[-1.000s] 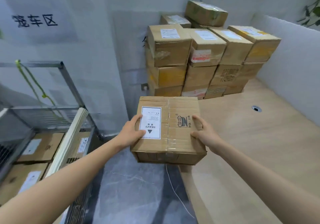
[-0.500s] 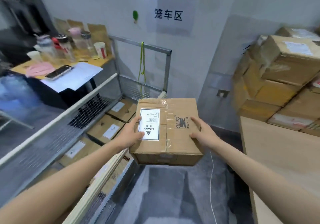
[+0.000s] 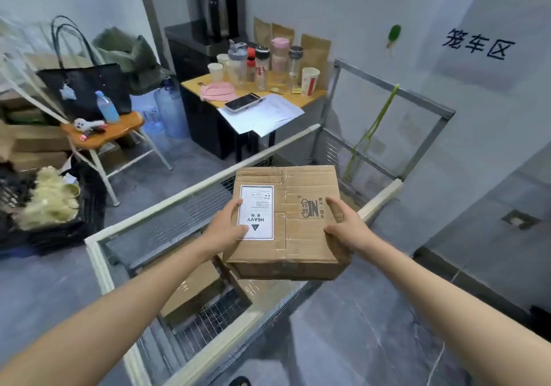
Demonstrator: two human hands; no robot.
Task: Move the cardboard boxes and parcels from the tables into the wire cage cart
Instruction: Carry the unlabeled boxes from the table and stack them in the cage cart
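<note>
Since a second ago the view had swung left, away from the stack on the wooden surface and over to the wire cage cart point(image 3: 190, 190). The cardboard box point(image 3: 301, 236) came along with it, so it was up in the air over the cart's near corner and touching nothing but the hands. The left hand point(image 3: 225, 232) gripped the left side with its thumb lying on the white HEAVY label point(image 3: 257, 207). The right hand point(image 3: 344, 227) gripped the right side, thumb on top next to the printed logo. On both hands the rest of the fingers went round the sides and out of sight underneath. The box sat level, with the tape seam running down the middle. Down in the cart a couple of other boxes point(image 3: 190, 290) lay flat on the mesh floor, partly hidden under the carried one. Past the cart's far rail a small yellow surface point(image 3: 193, 85) carried bottles and cups point(image 3: 262, 63) plus a phone point(image 3: 242, 102) on some paper. Off to the left a chair point(image 3: 119, 131) had a black tote bag point(image 3: 86, 87) and a water bottle point(image 3: 107, 108) on it
</note>
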